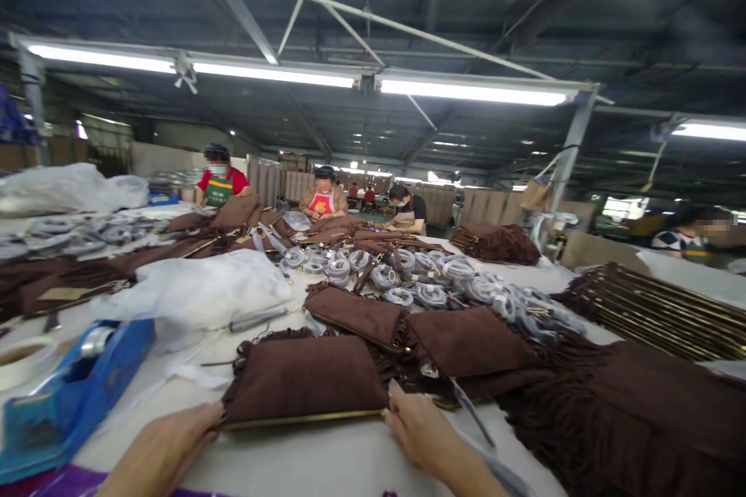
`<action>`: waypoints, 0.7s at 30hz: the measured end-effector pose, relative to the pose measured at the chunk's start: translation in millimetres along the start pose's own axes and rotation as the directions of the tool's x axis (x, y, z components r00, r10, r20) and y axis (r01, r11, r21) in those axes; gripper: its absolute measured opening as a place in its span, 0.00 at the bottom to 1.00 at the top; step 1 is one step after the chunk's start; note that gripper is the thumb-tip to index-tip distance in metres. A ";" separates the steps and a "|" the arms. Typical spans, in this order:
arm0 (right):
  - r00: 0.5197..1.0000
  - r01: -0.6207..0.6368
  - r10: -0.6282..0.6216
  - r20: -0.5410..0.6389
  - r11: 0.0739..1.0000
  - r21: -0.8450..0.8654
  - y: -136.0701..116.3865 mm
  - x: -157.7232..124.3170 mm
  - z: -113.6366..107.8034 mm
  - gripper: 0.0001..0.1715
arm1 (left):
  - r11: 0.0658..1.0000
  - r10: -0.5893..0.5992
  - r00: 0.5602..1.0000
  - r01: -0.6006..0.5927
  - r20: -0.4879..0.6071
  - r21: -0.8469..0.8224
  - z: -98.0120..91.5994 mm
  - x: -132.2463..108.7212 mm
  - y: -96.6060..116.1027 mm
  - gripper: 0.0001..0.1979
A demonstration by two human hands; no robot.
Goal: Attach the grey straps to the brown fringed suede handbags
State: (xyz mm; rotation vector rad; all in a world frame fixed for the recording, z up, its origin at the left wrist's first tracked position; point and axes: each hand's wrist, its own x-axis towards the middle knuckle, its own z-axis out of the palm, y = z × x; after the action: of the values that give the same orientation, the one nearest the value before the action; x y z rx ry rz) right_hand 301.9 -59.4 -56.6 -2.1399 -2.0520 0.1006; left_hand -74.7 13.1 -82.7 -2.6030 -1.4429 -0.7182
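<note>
A dark brown fringed bag [306, 377], flat and soft like suede, lies in front of me with its gold zip edge towards me. My left hand [172, 439] holds its left edge, the fingertips partly hidden at the side. At the right corner, by the end of the zip, my right hand [416, 427] pinches the bag between thumb and fingers. Just behind it lie two more brown bags, one [355, 314] at the centre and another [472, 342] to the right. A thin strip with a grey end [473, 411] rests beside my right hand.
A blue tape dispenser [110, 373] stands at left, near a white plastic bag [203, 287]. Wrapped coiled straps [431, 293] spread across the table's middle. Stacked brown bags [670, 318] fill the right side. Several people work across the table, one in a green apron [219, 190].
</note>
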 end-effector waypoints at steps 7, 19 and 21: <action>0.999 0.031 -0.030 -0.018 0.999 0.045 30.8 5.3 -45.3 0.18 | 0.998 0.036 0.999 -0.037 0.012 0.057 -6.6 4.3 -4.2 0.24; 0.997 -0.034 0.023 -0.068 0.988 -0.154 -9.2 -6.7 -0.3 0.08 | 0.990 0.111 0.993 -0.114 0.036 0.082 71.9 18.6 21.6 0.23; 0.983 0.055 -0.082 -0.164 0.985 -0.164 -19.0 -4.1 -3.8 0.13 | 0.990 0.124 0.992 -0.125 0.015 0.064 75.9 18.0 16.2 0.21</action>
State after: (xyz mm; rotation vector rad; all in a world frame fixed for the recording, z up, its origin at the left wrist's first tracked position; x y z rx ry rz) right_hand 283.6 -63.1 -49.9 -2.0803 -2.0934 -0.2545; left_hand -26.0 40.1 -139.7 -2.6232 -1.2702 -0.6322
